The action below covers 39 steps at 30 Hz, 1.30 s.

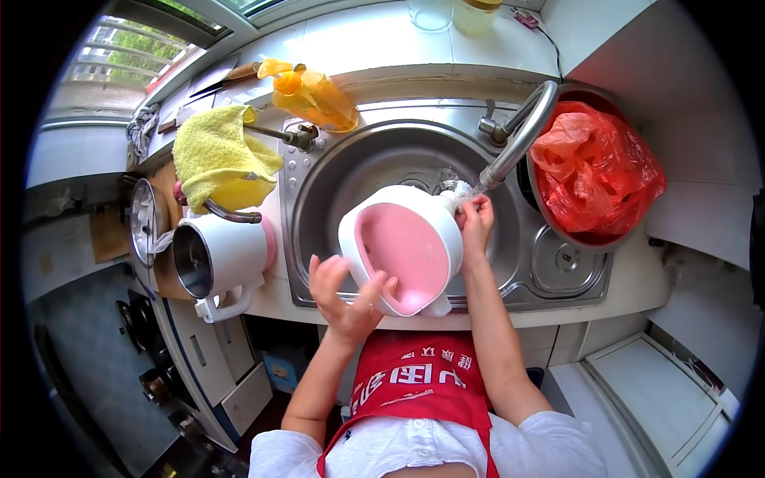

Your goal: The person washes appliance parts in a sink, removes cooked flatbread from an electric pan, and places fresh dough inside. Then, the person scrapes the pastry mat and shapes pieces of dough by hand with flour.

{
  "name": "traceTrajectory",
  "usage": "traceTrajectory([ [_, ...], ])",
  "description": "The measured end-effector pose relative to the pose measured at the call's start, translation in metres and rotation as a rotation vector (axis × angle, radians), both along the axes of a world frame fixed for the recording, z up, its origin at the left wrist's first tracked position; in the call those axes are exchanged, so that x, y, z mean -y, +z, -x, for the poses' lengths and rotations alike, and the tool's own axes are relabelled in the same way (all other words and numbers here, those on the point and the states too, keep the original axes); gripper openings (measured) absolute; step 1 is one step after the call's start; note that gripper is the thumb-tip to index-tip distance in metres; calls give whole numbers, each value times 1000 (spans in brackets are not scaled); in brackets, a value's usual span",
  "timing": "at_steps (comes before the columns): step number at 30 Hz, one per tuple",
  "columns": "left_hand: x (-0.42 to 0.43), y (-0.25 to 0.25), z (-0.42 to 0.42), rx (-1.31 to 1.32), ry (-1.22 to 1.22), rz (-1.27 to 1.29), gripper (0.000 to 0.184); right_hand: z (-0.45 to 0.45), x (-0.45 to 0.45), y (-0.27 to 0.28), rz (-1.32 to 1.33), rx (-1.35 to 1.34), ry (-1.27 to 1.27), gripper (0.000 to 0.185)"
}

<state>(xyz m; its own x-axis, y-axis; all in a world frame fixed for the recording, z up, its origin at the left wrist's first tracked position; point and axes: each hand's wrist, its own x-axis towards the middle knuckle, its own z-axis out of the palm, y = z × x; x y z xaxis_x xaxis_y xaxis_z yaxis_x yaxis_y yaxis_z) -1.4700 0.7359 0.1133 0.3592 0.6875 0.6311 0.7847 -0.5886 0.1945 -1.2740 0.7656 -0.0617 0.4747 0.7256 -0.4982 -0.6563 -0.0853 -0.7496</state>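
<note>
Above the sink (pixel 343 163), a white appliance head (pixel 406 239) with a recessed pink top is tilted toward me. My left hand (pixel 347 299) is at its near left edge, thumb side against the pink part and other fingers spread, slightly blurred. On the far right side, my right hand (pixel 476 219) is closed, pinching a white, crumpled cloth-like piece (pixel 456 197) against the appliance, just under the tap (pixel 514 143). The underside of the appliance is hidden. A white jug (pixel 227 255) with a dark metal inside lies on its side to the left.
A yellow cloth (pixel 219 155) hangs over a second tap, left of the sink. Behind it stands an orange soap bottle (pixel 315 95). Red plastic bags (pixel 594 167) fill a basin on the right. A knife (pixel 227 77) lies near the window.
</note>
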Motion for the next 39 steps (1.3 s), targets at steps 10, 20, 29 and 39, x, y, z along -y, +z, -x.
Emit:
traceTrajectory([
  [10, 22, -10, -13, 1446, 36, 1290, 35, 16, 1, -4, 15, 62, -68, 13],
  [20, 35, -10, -18, 1522, -132, 1394, 17, 6, -14, -28, 50, 150, 115, 26],
  [29, 38, -15, 3, 1524, -140, 1440, 14, -37, -12, 6, -8, 369, 403, 23],
  [39, 42, -12, -11, 1289, -193, 1544, 16, -11, -27, 4, -124, 1031, 444, 18],
])
